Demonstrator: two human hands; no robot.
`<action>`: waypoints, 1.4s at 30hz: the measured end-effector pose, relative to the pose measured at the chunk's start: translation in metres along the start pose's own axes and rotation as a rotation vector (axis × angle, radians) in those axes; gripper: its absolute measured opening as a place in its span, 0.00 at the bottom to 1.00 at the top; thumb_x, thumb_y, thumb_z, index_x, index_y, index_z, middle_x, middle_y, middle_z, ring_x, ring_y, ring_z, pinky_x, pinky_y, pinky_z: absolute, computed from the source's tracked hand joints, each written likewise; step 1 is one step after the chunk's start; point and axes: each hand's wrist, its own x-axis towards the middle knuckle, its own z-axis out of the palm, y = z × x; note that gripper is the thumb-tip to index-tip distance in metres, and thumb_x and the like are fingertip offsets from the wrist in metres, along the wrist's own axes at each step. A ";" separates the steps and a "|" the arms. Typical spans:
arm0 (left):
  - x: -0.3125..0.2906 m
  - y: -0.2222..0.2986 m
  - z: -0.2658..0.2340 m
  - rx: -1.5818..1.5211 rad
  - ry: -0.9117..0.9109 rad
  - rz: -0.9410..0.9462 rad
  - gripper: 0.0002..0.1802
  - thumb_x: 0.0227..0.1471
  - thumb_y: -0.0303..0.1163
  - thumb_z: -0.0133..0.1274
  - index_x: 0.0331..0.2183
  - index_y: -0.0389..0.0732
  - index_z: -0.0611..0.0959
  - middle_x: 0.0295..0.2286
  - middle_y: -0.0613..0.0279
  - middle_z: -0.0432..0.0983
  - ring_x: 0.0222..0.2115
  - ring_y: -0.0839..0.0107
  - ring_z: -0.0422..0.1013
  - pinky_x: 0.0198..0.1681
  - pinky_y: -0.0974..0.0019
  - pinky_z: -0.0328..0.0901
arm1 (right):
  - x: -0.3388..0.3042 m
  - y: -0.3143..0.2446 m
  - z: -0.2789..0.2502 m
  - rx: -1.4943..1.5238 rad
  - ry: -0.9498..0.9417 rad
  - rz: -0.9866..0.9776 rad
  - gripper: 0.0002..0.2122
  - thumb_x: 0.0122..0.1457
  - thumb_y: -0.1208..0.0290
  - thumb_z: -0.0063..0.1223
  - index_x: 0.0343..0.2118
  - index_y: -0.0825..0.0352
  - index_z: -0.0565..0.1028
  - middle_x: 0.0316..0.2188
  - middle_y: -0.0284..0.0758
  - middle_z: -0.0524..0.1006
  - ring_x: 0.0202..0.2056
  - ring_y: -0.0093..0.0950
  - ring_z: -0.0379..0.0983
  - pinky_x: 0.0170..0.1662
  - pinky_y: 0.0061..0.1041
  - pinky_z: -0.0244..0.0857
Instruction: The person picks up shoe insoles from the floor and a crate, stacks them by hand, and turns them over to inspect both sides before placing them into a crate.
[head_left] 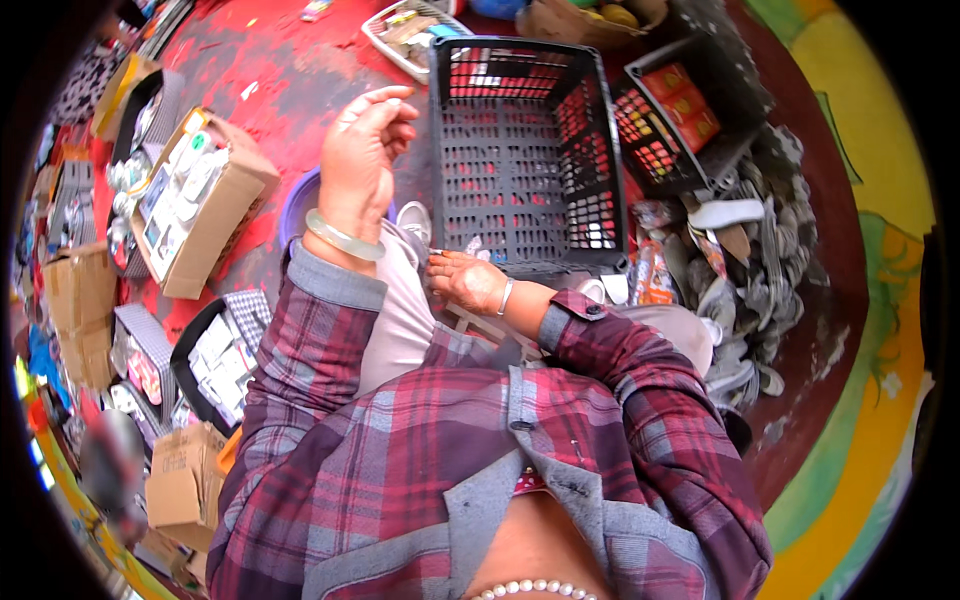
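Red floor lies beneath the half-curled left hand.

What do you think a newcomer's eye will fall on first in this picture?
Probably the black crate at top centre, large and dark in front of the person. Next come the bare hands: the left hand raised just left of the crate, a pale bangle on its wrist, and the right hand near the crate's lower left corner.
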 end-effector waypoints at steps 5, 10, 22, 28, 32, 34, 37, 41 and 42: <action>0.004 -0.009 0.012 0.019 -0.037 -0.030 0.10 0.52 0.27 0.47 0.37 0.35 0.77 0.26 0.64 0.75 0.23 0.79 0.69 0.29 0.78 0.64 | -0.060 -0.009 -0.003 -0.198 0.024 0.056 0.22 0.50 0.68 0.46 0.50 0.66 0.66 0.55 0.43 0.63 0.57 0.38 0.59 0.59 0.35 0.52; 0.012 -0.026 0.030 0.048 -0.116 -0.078 0.10 0.53 0.28 0.47 0.37 0.35 0.77 0.26 0.64 0.75 0.23 0.80 0.69 0.28 0.79 0.64 | -0.119 0.008 -0.024 -0.322 -0.106 0.223 0.22 0.55 0.71 0.37 0.55 0.66 0.61 0.58 0.44 0.60 0.58 0.38 0.58 0.61 0.34 0.49; 0.014 -0.043 0.053 0.124 -0.211 -0.110 0.11 0.53 0.28 0.48 0.38 0.35 0.77 0.26 0.65 0.75 0.23 0.81 0.68 0.27 0.79 0.62 | -0.247 0.047 -0.117 -0.416 -0.376 0.343 0.25 0.55 0.74 0.39 0.57 0.68 0.57 0.58 0.45 0.59 0.59 0.39 0.55 0.61 0.34 0.48; 0.022 -0.052 0.059 0.142 -0.259 -0.122 0.11 0.53 0.28 0.47 0.38 0.35 0.77 0.26 0.65 0.75 0.22 0.81 0.68 0.27 0.79 0.62 | -0.226 0.023 -0.085 -0.165 -0.022 0.652 0.23 0.50 0.80 0.44 0.53 0.67 0.66 0.51 0.46 0.68 0.53 0.39 0.65 0.56 0.28 0.58; 0.024 -0.060 0.065 0.160 -0.263 -0.156 0.10 0.53 0.28 0.47 0.38 0.36 0.78 0.25 0.66 0.75 0.22 0.82 0.68 0.27 0.79 0.62 | -0.198 0.002 -0.073 0.435 0.346 0.964 0.17 0.52 0.84 0.43 0.46 0.68 0.73 0.44 0.44 0.75 0.46 0.31 0.72 0.50 0.21 0.62; 0.025 -0.061 0.066 0.155 -0.254 -0.162 0.09 0.53 0.28 0.48 0.37 0.37 0.78 0.26 0.66 0.75 0.22 0.82 0.68 0.27 0.79 0.63 | -0.206 0.005 -0.073 0.638 0.552 1.038 0.17 0.53 0.85 0.41 0.45 0.66 0.75 0.39 0.38 0.78 0.42 0.25 0.72 0.48 0.21 0.63; 0.028 -0.063 0.065 0.158 -0.249 -0.154 0.09 0.52 0.28 0.48 0.36 0.38 0.78 0.25 0.66 0.75 0.21 0.82 0.68 0.26 0.80 0.63 | -0.238 0.020 -0.106 0.359 0.983 1.059 0.17 0.52 0.86 0.39 0.43 0.67 0.75 0.37 0.37 0.78 0.40 0.24 0.73 0.46 0.23 0.65; 0.028 -0.064 0.066 0.157 -0.258 -0.155 0.08 0.52 0.29 0.49 0.35 0.38 0.79 0.24 0.67 0.75 0.21 0.82 0.68 0.25 0.80 0.62 | -0.283 0.067 -0.104 0.322 0.964 1.484 0.16 0.52 0.78 0.44 0.44 0.68 0.74 0.33 0.47 0.78 0.37 0.34 0.76 0.39 0.28 0.68; 0.028 -0.063 0.066 0.171 -0.234 -0.151 0.09 0.52 0.29 0.49 0.35 0.38 0.79 0.24 0.67 0.75 0.21 0.82 0.68 0.25 0.80 0.62 | -0.269 0.071 -0.096 0.489 0.873 1.624 0.18 0.52 0.77 0.46 0.47 0.69 0.72 0.32 0.48 0.78 0.37 0.34 0.76 0.40 0.29 0.68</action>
